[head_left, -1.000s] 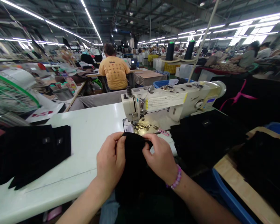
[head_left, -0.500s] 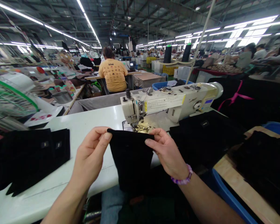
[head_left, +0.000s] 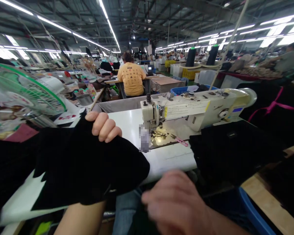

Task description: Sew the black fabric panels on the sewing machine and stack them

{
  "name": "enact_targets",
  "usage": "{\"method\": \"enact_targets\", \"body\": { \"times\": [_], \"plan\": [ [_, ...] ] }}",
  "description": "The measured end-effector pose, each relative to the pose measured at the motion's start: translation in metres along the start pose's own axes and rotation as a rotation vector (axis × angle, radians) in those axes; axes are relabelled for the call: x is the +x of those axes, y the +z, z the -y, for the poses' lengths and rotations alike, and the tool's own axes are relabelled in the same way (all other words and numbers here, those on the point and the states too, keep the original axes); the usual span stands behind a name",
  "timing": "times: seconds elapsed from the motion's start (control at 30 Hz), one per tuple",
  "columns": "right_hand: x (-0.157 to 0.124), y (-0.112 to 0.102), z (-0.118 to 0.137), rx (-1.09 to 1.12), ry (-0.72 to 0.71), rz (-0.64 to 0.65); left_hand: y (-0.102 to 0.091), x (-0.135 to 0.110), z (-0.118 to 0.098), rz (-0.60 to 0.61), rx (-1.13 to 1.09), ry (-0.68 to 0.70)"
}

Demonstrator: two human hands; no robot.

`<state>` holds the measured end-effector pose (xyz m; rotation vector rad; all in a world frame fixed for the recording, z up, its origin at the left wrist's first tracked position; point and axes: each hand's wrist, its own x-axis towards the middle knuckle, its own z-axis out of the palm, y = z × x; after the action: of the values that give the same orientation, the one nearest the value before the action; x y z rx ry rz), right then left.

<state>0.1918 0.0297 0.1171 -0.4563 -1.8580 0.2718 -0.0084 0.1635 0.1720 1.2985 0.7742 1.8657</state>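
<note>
My left hand [head_left: 104, 126] is closed round a black fabric piece [head_left: 93, 166], its fingers curled over the upper edge. The cloth hangs across my left forearm, over the left part of the white table [head_left: 127, 119], overlapping other black cloth there. Low in the middle, my right hand [head_left: 173, 202] is smeared by motion, apart from the cloth; its fingers cannot be made out clearly. Ahead stands a white sewing machine [head_left: 186, 109]. Pink-handled thread snips [head_left: 180, 140] lie beside its needle plate [head_left: 159, 140].
A stack of black fabric pieces [head_left: 232, 143] lies right of the machine. A green-rimmed fan [head_left: 26, 91] stands at the left. At lower right are a blue bin [head_left: 254, 212] and a wooden board [head_left: 267, 195]. A person in a yellow shirt [head_left: 131, 78] sits ahead.
Both hands held the black cloth stretched before the machine. Now the left hand has carried it left, and the right hand has let go and dropped lower. The view has turned left.
</note>
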Motion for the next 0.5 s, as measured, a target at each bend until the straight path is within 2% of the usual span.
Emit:
{"method": "enact_targets", "body": {
  "times": [0.07, 0.1, 0.13, 0.17, 0.2, 0.3, 0.4, 0.5],
  "plan": [
    [-0.005, 0.004, -0.021, -0.016, 0.298, -0.307, -0.014, 0.010, -0.005, -0.019, -0.111, 0.020],
    [-0.009, 0.007, -0.034, 0.012, 0.458, -0.392, -0.022, 0.013, -0.009, 0.018, -0.130, 0.007],
    [-0.012, 0.010, -0.045, 0.104, 0.602, -0.414, -0.029, 0.015, -0.013, 0.071, -0.121, -0.018],
    [-0.016, 0.013, -0.055, 0.260, 0.716, -0.381, -0.034, 0.016, -0.017, 0.108, -0.103, -0.034],
    [-0.020, 0.016, -0.063, 0.443, 0.800, -0.291, -0.037, 0.016, -0.020, 0.123, -0.089, -0.041],
    [-0.029, 0.025, -0.072, 0.851, 0.916, -0.062, -0.031, 0.010, -0.024, 0.032, -0.132, 0.019],
    [-0.028, 0.029, -0.070, 0.905, 1.023, -0.081, -0.008, -0.007, -0.026, -0.119, -0.275, 0.139],
    [-0.021, 0.027, -0.069, 0.906, 1.099, -0.064, 0.004, -0.026, -0.029, -0.163, -0.433, 0.207]
  ]
}}
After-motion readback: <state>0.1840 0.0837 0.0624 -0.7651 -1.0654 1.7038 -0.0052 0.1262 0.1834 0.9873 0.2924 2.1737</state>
